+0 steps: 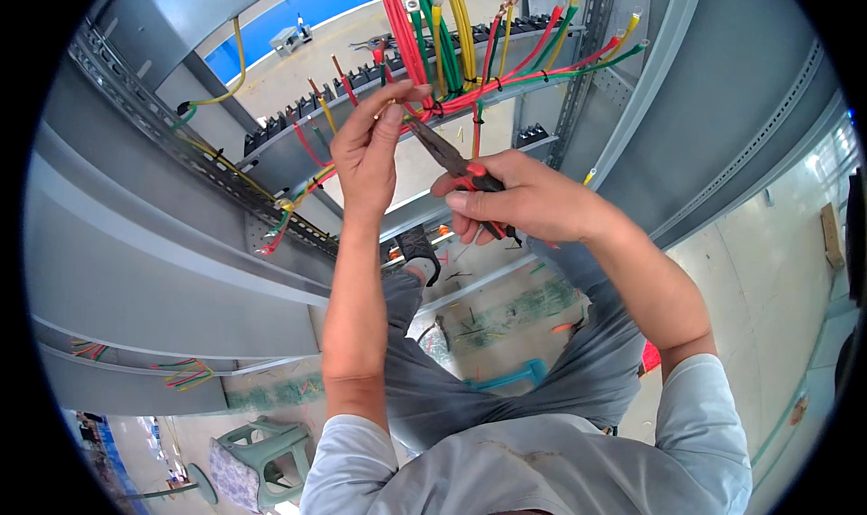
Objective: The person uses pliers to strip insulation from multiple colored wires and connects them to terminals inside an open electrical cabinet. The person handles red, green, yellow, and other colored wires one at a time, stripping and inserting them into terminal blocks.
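Wire end point(391, 103) sits pinched in my left hand point(368, 154), just beside the tips of the pliers point(441, 149) my right hand point(515, 194) is clamped around, so I'd keep that pinch firm and line the tips up squarely before squeezing.

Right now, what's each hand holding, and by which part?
The right hand holds needle-nose pliers by the handles. The left hand pinches a coppery bit; which part is unclear.

The floor point(731, 276) carries 1 green stool point(264, 452) and wire scraps point(471, 332).
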`<action>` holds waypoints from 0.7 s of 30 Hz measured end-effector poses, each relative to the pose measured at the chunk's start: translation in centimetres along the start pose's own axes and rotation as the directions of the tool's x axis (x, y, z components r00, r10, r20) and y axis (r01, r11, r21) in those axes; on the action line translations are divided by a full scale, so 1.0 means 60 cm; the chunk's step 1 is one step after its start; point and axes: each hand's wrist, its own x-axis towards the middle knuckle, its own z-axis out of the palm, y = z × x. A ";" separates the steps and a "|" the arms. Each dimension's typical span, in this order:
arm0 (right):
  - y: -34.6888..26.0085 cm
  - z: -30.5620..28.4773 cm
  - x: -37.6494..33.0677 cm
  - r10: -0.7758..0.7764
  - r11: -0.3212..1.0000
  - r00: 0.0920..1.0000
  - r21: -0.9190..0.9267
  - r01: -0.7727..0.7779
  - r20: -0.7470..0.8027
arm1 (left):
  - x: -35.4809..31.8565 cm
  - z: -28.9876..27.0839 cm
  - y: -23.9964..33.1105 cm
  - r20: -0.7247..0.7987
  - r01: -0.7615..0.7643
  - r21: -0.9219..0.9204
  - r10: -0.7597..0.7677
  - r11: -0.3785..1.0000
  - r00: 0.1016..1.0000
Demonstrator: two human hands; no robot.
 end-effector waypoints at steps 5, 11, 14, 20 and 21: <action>-0.021 0.009 0.016 0.013 0.997 0.998 0.073 -0.017 0.066 | -0.006 -0.009 -0.004 0.050 -0.014 -0.047 0.017 0.999 0.999; -0.044 0.004 0.025 0.074 0.994 0.989 0.074 -0.084 0.129 | -0.010 -0.017 -0.008 0.071 -0.005 -0.034 0.008 0.999 0.997; -0.042 0.001 0.028 0.126 0.983 0.980 0.110 -0.144 0.152 | -0.009 -0.016 -0.007 0.071 -0.013 -0.027 0.015 1.000 0.997; -0.026 0.007 0.038 0.097 0.964 0.976 0.223 -0.141 0.197 | -0.013 -0.013 -0.003 0.045 -0.027 -0.024 0.028 0.999 0.999; -0.020 0.009 0.040 0.078 0.952 0.969 0.271 -0.142 0.234 | -0.016 -0.007 -0.003 0.026 -0.031 -0.009 0.031 0.999 0.999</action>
